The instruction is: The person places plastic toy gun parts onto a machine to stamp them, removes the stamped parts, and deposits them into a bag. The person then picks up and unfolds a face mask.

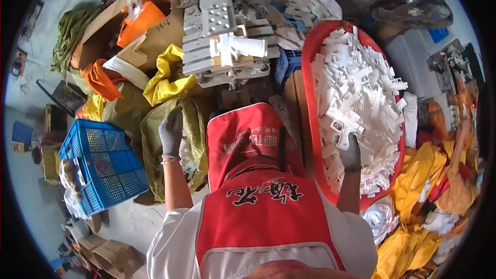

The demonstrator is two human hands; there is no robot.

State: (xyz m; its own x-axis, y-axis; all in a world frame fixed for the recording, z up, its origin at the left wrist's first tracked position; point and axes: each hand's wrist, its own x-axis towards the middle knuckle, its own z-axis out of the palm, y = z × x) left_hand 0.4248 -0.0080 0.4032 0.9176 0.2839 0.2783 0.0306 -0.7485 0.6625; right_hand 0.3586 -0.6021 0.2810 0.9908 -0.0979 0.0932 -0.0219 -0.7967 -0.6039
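Big red tub (pixel 309 72) of white parts (pixel 356 72), blue crate (pixel 111 165), olive sack (pixel 153 147) with the gloved left hand (pixel 171 133) over it (can't tell if it's gripping), and gloved right hand (pixel 351 156) clutching a plain white pistol-shaped piece (pixel 345 120) above the tub, partly hiding it.

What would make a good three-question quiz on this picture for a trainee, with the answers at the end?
1. Multiple choice: which hand holds a white gun-shaped piece? A, left; B, right; C, neither.
2. True or false: the large blue crate is on the person's left, and the red tub on the right.
3. Short answer: which container is nearest the left hand?

Key:
1. B. The right hand has it, above the heap of white pieces.
2. True.
3. The olive-green sack.
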